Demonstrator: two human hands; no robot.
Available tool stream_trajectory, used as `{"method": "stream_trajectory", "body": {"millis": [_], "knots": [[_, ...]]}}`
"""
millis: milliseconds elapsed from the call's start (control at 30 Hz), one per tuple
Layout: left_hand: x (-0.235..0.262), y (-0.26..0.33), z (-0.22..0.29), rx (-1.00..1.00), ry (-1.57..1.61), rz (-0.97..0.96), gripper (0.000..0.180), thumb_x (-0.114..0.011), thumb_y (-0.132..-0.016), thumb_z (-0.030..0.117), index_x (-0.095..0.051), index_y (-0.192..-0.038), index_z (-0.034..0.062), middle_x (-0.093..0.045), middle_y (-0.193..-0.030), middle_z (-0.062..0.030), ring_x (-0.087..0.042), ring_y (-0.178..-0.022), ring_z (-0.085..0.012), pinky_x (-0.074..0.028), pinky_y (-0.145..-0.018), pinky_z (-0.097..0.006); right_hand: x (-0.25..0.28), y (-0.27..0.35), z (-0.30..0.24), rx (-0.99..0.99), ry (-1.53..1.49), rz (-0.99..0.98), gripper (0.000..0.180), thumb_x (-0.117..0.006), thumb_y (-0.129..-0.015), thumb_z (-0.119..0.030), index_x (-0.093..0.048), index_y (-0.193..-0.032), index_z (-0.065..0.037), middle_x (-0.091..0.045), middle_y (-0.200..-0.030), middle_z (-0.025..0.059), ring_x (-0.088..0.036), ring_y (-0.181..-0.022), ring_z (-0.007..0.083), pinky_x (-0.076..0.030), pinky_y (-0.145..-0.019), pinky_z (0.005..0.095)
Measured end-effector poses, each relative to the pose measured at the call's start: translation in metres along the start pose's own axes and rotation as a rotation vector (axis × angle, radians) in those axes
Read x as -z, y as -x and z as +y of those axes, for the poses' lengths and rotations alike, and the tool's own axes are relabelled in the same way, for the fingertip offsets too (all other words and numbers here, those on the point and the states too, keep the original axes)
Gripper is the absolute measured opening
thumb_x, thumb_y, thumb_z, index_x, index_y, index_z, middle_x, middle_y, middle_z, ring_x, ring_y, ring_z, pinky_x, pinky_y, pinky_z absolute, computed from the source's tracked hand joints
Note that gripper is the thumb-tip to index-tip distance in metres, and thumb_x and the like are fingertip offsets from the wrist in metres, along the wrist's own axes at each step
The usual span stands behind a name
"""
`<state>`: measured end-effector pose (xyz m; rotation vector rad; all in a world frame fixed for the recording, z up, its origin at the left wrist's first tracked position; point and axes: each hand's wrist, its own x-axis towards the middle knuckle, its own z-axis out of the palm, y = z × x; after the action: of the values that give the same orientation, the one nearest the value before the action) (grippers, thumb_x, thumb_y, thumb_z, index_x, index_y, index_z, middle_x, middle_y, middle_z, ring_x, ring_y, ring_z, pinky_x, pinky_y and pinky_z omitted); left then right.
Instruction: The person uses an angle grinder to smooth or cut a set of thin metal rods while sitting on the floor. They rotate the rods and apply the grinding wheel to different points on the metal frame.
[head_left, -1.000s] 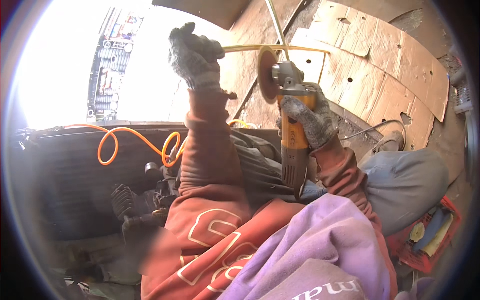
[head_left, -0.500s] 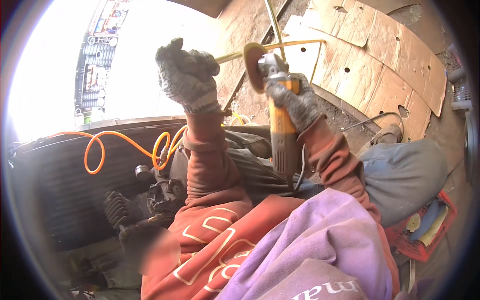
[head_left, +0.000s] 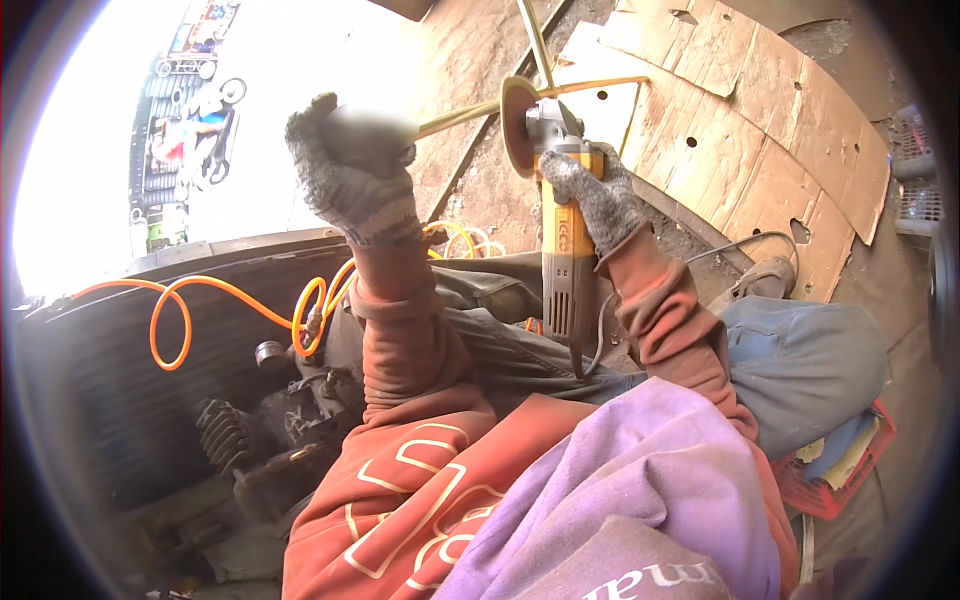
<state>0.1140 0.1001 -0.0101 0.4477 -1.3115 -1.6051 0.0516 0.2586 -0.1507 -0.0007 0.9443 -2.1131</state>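
In the head view, the left hand (head_left: 352,172), gloved, is closed tight around one end of a thin yellow rod (head_left: 470,113), held up above the orange hose (head_left: 215,297). The right hand (head_left: 597,197), also gloved, is clamped on the yellow angle grinder (head_left: 562,250), whose disc (head_left: 518,126) touches the rod just right of the left fist. The disc may well snag and kick the rod, because it is braced by one hand only, close to the glove.
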Motion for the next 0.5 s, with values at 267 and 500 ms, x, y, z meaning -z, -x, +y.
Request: {"method": "stream_trajectory", "body": {"millis": [267, 500], "knots": [[0.009, 0.001, 0.005, 0.034, 0.013, -0.066, 0.033, -0.049, -0.095, 0.037, -0.059, -0.098, 0.0056, -0.036, -0.055, 0.0036, -0.038, -0.046, -0.0117, -0.034, -0.043, -0.029, -0.042, 0.040, 0.000, -0.027, -0.114, -0.088, 0.054, -0.080, -0.070, -0.002, -0.046, -0.111, -0.008, -0.062, -0.112, 0.0128, -0.062, -0.099, 0.0193, -0.056, -0.082, 0.0332], [-0.012, -0.013, -0.003, 0.050, 0.071, 0.149, 0.028, -0.042, -0.096, 0.029, -0.059, -0.096, 0.0056, -0.022, -0.045, 0.0072, -0.018, -0.034, -0.0078, -0.023, -0.036, -0.028, 0.008, -0.009, -0.003, -0.044, -0.009, 0.043, 0.043, -0.080, -0.069, -0.002, -0.051, -0.101, -0.009, -0.065, -0.091, 0.0082, -0.065, -0.080, 0.0161, -0.057, -0.070, 0.0287]]}}
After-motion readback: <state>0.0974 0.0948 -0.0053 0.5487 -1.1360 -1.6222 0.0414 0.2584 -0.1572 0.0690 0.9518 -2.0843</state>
